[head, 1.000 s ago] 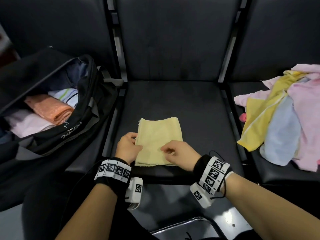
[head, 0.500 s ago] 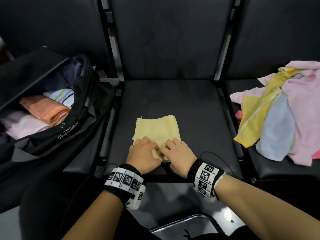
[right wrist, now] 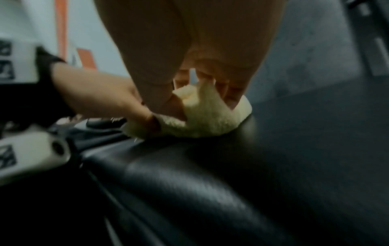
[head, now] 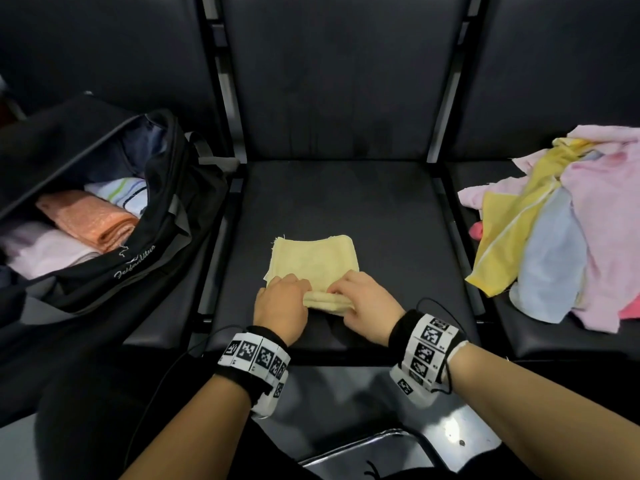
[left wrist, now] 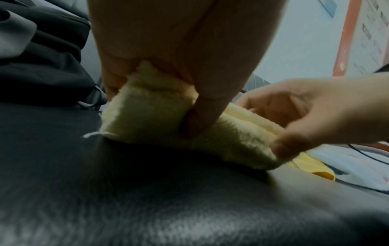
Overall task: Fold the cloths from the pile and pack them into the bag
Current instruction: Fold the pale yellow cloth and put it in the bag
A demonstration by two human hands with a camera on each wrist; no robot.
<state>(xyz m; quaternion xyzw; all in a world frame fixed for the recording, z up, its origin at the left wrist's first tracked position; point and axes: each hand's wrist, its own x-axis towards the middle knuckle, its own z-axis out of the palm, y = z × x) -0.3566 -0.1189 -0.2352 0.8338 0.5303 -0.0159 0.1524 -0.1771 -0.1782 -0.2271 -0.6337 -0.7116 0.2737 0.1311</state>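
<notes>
A pale yellow cloth (head: 311, 259) lies on the middle black seat (head: 381, 220), its near edge lifted and rolled over toward the far side. My left hand (head: 282, 306) pinches the left end of that rolled edge, thumb under and fingers on top; the cloth (left wrist: 160, 119) shows between them in the left wrist view. My right hand (head: 367, 303) grips the right end of the same cloth (right wrist: 202, 116). The open black bag (head: 145, 258) sits on the left seat. The pile of cloths (head: 571, 230) lies on the right seat.
Inside the bag lie a folded orange cloth (head: 90, 218), a pale pink one (head: 41, 247) and a striped white one (head: 121, 192). Seat backs rise behind. Metal dividers (head: 446, 209) separate the seats. A chrome bar (head: 363, 448) runs below the seat front.
Both hands slid together at the near edge of the yellow cloth, took hold of it and lifted it, rolling it away from me. The flat cloth now shows a raised fold at the front.
</notes>
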